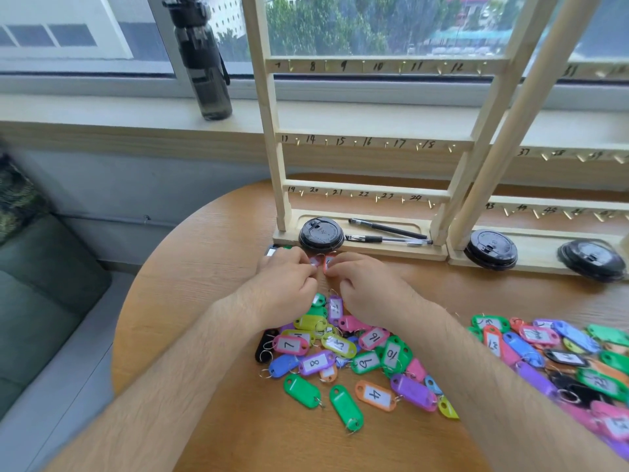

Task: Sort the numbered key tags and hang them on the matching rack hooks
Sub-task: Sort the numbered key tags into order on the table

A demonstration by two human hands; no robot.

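Key tags (340, 352) heaped in many colours on the round wooden table (190, 284), under both wrists, several face down. Second heap (561, 356) off to the right, blurred and cut by the frame edge. Left hand (286, 284) curled, pinching a pale pink tag (315, 261); right hand (367, 287) curled, pinching a red tag (328, 263), just in front of the rack (360, 144) base. Both tags mostly hidden under fingertips, numbers unreadable. Rack top out of view; hook numbers 8 to 24 legible, those on the neighbouring rack (578, 155) smeared.
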